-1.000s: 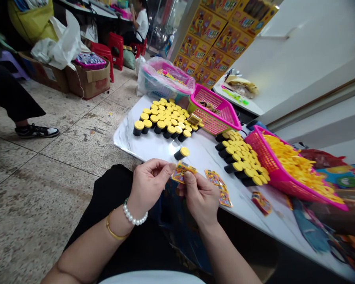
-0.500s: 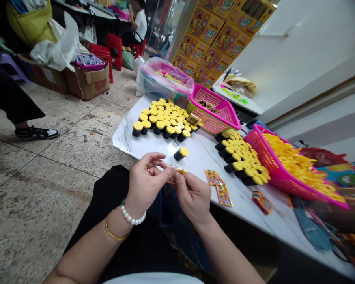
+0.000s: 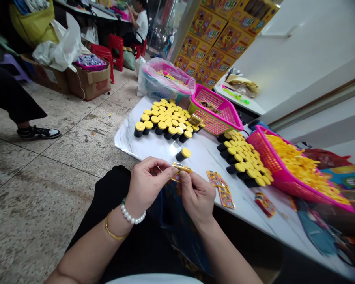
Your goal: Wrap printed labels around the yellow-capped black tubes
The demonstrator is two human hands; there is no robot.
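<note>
Between my two hands is a small yellow printed sticker or label (image 3: 182, 167), just off the table's near edge. My left hand (image 3: 149, 179), with a pearl bracelet and a gold bangle at the wrist, pinches its left end. The thumb and fingers of my right hand (image 3: 198, 193) are closed on its right side and cover part of it. Just beyond stands a single black tub with a yellow lid (image 3: 183, 154). Right of my right hand lie several loose printed labels (image 3: 226, 196), and a thicker stack of them (image 3: 265, 204) farther right.
Yellow-lidded black tubs (image 3: 162, 118) stand grouped at the back, with a second group (image 3: 244, 157) to the right. Pink baskets (image 3: 215, 108) line the far side; one holds yellow plastic pieces (image 3: 298, 157). Printed boxes (image 3: 215, 39) are stacked behind. A person's foot (image 3: 38, 132) is at left.
My hands have shifted slightly, the right one a little rightward and down, and more of the yellow label shows between them. The tubs and baskets stand as before.
</note>
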